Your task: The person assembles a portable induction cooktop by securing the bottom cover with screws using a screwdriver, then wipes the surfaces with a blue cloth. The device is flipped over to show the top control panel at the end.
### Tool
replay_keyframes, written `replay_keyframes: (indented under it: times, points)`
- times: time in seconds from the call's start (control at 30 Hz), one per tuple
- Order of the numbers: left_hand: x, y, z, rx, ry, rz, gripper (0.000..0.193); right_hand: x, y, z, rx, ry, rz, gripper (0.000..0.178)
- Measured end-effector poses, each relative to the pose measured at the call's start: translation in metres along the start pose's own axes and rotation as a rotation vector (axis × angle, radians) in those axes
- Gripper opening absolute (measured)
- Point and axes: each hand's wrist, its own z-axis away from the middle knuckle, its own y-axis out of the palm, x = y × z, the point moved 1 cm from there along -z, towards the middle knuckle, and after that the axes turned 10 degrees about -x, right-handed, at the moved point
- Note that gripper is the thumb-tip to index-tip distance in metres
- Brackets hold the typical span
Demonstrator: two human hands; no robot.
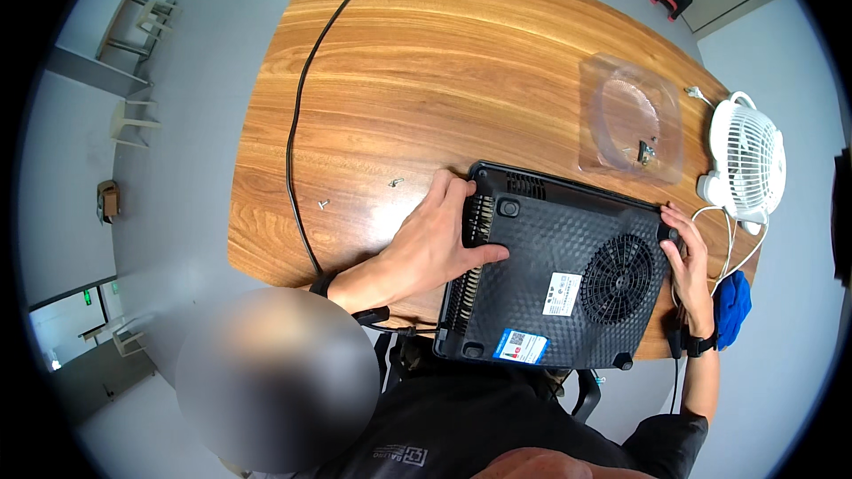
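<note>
In the head view, a black appliance (541, 248) sits at the near edge of the wooden surface (399, 98). The left hand (432, 235), thumb and fingers spread wide, grips its upper-left corner; the right hand (690, 262) touches its right edge with bent fingers, grip unclear.

White label (562, 294), blue-white sticker (521, 347) (print tiny) on black appliance (532, 239); logo (401, 455) on shirt (497, 408).

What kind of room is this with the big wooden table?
Maybe a workroom, though I can't be sure. On the wooden table there are what look like loose screws and a black appliance with its feet showing, plus a white fan by the edge.
</note>
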Motion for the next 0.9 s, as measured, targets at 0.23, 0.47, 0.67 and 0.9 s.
replay_keyframes:
  times: [0.23,0.47,0.67,0.9]
  points:
    - [0.008,0.005,0.000,-0.040,0.038,-0.039,0.088,-0.007,0.006,0.009,-0.058,-0.050,0.028,0.037]
    - [-0.006,-0.027,0.010,-0.022,0.029,-0.053,0.066,-0.003,-0.008,0.024,-0.219,-0.185,0.142,0.044]
    - [-0.074,-0.079,0.075,-0.192,0.258,-0.198,0.022,0.016,-0.055,0.063,-0.253,-0.136,0.114,0.030]
    - [-0.198,-0.054,0.193,-0.217,1.194,-0.442,0.022,-0.021,-0.059,0.103,-0.266,-0.005,0.170,0.022]
